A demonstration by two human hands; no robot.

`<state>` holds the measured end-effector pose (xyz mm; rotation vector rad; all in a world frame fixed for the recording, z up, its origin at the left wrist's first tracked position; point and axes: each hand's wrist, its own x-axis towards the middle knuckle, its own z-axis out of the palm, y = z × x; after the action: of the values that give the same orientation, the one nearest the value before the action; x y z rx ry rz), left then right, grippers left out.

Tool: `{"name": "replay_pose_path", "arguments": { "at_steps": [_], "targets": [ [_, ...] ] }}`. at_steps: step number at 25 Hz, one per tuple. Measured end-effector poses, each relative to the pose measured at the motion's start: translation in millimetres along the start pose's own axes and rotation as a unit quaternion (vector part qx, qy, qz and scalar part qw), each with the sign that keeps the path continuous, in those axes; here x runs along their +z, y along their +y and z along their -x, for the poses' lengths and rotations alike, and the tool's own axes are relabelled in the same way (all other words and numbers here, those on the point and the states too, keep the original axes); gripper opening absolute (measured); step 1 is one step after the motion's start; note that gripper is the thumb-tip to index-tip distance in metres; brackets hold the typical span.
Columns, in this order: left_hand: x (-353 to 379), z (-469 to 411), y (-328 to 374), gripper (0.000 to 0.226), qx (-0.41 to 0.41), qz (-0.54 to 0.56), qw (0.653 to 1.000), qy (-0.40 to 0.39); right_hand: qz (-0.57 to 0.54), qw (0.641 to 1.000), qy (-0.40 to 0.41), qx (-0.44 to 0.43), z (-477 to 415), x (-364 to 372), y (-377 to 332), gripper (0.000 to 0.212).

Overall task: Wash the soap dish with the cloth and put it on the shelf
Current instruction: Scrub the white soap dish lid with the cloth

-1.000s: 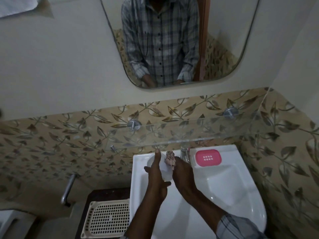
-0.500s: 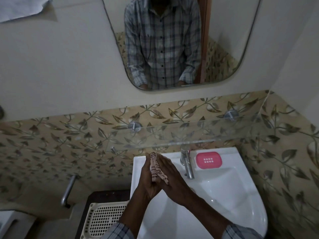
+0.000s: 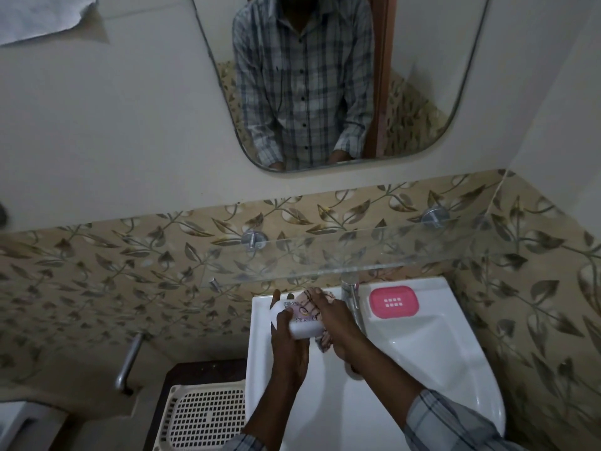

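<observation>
**A:** What's biggest here?

**B:** The mirror point(image 3: 422, 76), which reflects a person in a checked shirt. Below it is the white sink point(image 3: 422, 353). Between the two, a glass shelf point(image 3: 357, 255) is fixed to the leaf-patterned tiles.

**A:** Any containers?

**B:** A cream lattice basket point(image 3: 208, 418) stands just left of the sink. On the sink's back rim, right of the tap point(image 3: 353, 297), a pink tray point(image 3: 393, 302) lies with a small grid of holes in its middle.

**A:** And the soap dish?

**B:** The white soap dish point(image 3: 305, 330) is held over the sink's back left corner, below the shelf. The left hand point(image 3: 289, 349) grips it, fingers curled round its edge. The right hand point(image 3: 335, 320) clasps the cloth point(image 3: 307, 309) against the dish's top.

**A:** Any lettering?

**B:** The cloth's print is too blurred to read.
</observation>
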<state>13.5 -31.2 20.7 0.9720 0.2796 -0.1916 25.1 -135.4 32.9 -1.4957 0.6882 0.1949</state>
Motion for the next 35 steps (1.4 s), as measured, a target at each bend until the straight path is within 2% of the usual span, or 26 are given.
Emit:
{"name": "replay_pose_path", "arguments": {
  "at_steps": [3, 6, 9, 11, 12, 13, 15, 17, 20, 22, 24, 28, 31, 33, 35],
  "targets": [
    [-8, -6, -16, 0.054, 0.033, -0.142, 0.989, 0.03, -0.014, 1.0, -0.012, 0.002, 10, 4, 10, 0.05],
    [-23, -10, -20, 0.048, 0.064, -0.206, 0.976, 0.044, -0.064, 0.995, -0.072, -0.001, 20, 1, 20, 0.046],
    [-30, -4, -15, 0.052, 0.072, -0.322, 0.941, -0.073, -0.189, 0.973, -0.108, 0.073, 12, -7, 22, 0.036],
    [-34, -1, -10, 0.066, 0.121, -0.378, 0.906, -0.145, -0.299, 0.931, -0.157, 0.138, 7, -9, 29, 0.023],
    [-36, -1, -7, 0.072, 0.121, -0.355, 0.915, -0.147, -0.338, 0.912, -0.17, 0.158, 3, -9, 33, 0.018],
    [-40, -2, -4, 0.075, 0.102, -0.289, 0.945, -0.116, -0.354, 0.906, -0.162, 0.166, -2, -10, 36, 0.021],
    [-46, -5, 0, 0.064, 0.053, -0.139, 0.989, -0.018, -0.326, 0.926, -0.079, 0.175, -14, -9, 42, 0.036],
    [-50, -8, 5, 0.045, 0.009, -0.054, 0.997, 0.05, -0.295, 0.937, -0.015, 0.188, -29, -3, 41, 0.04],
    [-52, -12, 16, 0.023, -0.022, 0.018, 0.993, 0.112, -0.329, 0.923, -0.02, 0.2, -47, 13, 27, 0.039],
    [-55, -15, 22, 0.013, -0.012, 0.041, 0.993, 0.109, -0.353, 0.916, -0.041, 0.186, -61, 25, 21, 0.042],
    [-58, -14, 24, 0.011, -0.007, 0.044, 0.993, 0.108, -0.304, 0.929, -0.033, 0.21, -71, 36, 26, 0.045],
    [-63, -13, 24, 0.013, -0.028, 0.057, 0.99, 0.124, -0.277, 0.934, -0.069, 0.217, -73, 56, 35, 0.023],
    [-62, -12, 20, 0.022, -0.046, 0.073, 0.99, 0.111, -0.197, 0.96, -0.089, 0.176, -68, 48, 34, 0.037],
    [-54, -14, 19, 0.031, -0.058, 0.068, 0.993, 0.079, -0.124, 0.969, -0.151, 0.153, -53, 32, 31, 0.046],
    [-45, -15, 16, 0.036, -0.051, 0.036, 0.997, 0.043, -0.109, 0.968, -0.189, 0.121, -38, 11, 31, 0.041]
  ]
}}
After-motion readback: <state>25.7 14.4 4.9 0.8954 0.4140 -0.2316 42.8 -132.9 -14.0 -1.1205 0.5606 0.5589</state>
